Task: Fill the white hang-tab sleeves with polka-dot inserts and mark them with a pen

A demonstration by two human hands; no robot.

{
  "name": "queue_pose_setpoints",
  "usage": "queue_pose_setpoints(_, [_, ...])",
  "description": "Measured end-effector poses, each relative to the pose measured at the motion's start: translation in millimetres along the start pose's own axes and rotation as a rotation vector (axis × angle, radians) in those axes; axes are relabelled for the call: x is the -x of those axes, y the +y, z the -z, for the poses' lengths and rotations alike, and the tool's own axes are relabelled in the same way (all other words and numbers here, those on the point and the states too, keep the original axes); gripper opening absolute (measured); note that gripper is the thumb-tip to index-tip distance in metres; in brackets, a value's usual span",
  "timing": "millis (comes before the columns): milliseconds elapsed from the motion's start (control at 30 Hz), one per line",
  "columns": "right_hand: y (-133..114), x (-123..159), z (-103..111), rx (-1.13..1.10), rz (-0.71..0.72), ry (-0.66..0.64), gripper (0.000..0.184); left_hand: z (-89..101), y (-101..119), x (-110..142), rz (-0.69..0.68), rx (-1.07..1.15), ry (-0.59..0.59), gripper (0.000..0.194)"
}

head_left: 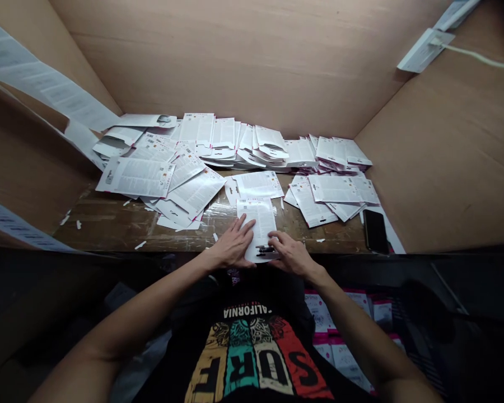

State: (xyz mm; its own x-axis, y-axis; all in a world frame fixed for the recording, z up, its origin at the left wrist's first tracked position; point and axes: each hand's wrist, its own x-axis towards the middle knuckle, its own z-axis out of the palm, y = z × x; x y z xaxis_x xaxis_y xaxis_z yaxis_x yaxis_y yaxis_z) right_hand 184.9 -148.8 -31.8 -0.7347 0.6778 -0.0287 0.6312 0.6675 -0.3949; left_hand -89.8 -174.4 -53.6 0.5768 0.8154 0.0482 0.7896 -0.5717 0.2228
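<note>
A white printed card (256,221) lies on the wooden table near its front edge, with small black items (265,251) at its lower end. My left hand (234,244) rests on the card's left side, fingers spread and pressing down. My right hand (292,256) covers the card's lower right corner, its fingers just beside the black items. The card's lower part is partly hidden by both hands. Other printed cards with pink edges (197,193) lie loosely just beyond my hands.
Overlapping piles of similar cards (231,143) spread across the back of the scarred, taped table (109,224), with paper scraps on it. A black smartphone (376,232) lies at the right. Cardboard walls (243,61) surround the table. Pink-edged cards (331,336) lie below its front edge.
</note>
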Motion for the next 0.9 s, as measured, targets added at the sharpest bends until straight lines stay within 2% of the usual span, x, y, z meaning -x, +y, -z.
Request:
queue_pose_setpoints(67, [6.5,-6.8,-6.5,-0.051,-0.010,0.016,0.035,0.4,0.9,-1.2,0.011,0.025,0.004,0.064])
queue_pose_setpoints(100, [6.2,-10.5,-9.1,-0.064,-0.062,0.047,0.030,-0.1,0.8,-2.7,0.018,0.037,0.018,0.053])
queue_pose_setpoints(200, [-5.3,-21.4,-14.7,0.028,-0.327,0.168,0.032,-3.6,0.4,-6.9,0.051,0.037,0.096,0.029])
queue_pose_setpoints(300, [-20.7,-28.4,-18.7,0.114,-0.479,0.232,0.040,-6.8,3.7,-3.8,0.035,-0.019,0.120,0.045])
queue_pose_setpoints(367, [-27.5,-26.7,-22.1,0.084,-0.522,0.256,0.039,-8.6,9.5,5.0,0.007,-0.070,0.101,0.058])
queue_pose_setpoints(400, [-29.5,-23.3,-24.5,0.041,-0.549,0.272,0.036,-9.9,13.8,11.2,0.001,-0.094,0.095,0.058])
queue_pose_setpoints(467, [-30.7,-12.6,-30.3,-0.144,-0.586,0.290,0.031,-13.6,24.7,24.6,-0.001,-0.124,0.107,0.051])
queue_pose_setpoints(533, [-26.9,0.2,-34.4,-0.492,-0.591,0.281,0.033,-17.0,35.3,34.9,-0.012,-0.112,0.151,0.047])
queue_pose_setpoints(600, [-14.9,8.8,-30.0,-0.874,-0.573,0.269,0.042,-16.3,37.8,35.7,-0.087,-0.049,0.211,0.049])
queue_pose_setpoints(667, [7.9,7.1,-8.8,-1.089,-0.574,0.342,0.046,-8.3,24.3,22.3,-0.187,0.040,0.278,0.057])
queue_pose_setpoints(700, [23.3,1.6,9.6,-1.108,-0.588,0.419,0.045,-1.4,10.8,9.6,-0.207,0.077,0.316,0.058])
queue_pose_setpoints(733, [40.9,-6.9,33.2,-1.073,-0.612,0.522,0.043,7.0,-6.1,-6.8,-0.198,0.100,0.349,0.057])
queue_pose_setpoints(800, [79.5,-29.0,91.3,-0.908,-0.688,0.737,0.035,25.8,-43.6,-46.4,-0.068,0.071,0.389,0.043])
queue_pose_setpoints(833, [98.6,-40.6,122.8,-0.786,-0.744,0.831,0.030,34.6,-60.2,-66.5,-0.011,0.019,0.355,0.037])
queue_pose_setpoints(900, [132.1,-59.4,180.7,-0.594,-0.797,0.927,0.025,47.5,-81.5,-98.9,0.058,-0.088,0.207,0.032])
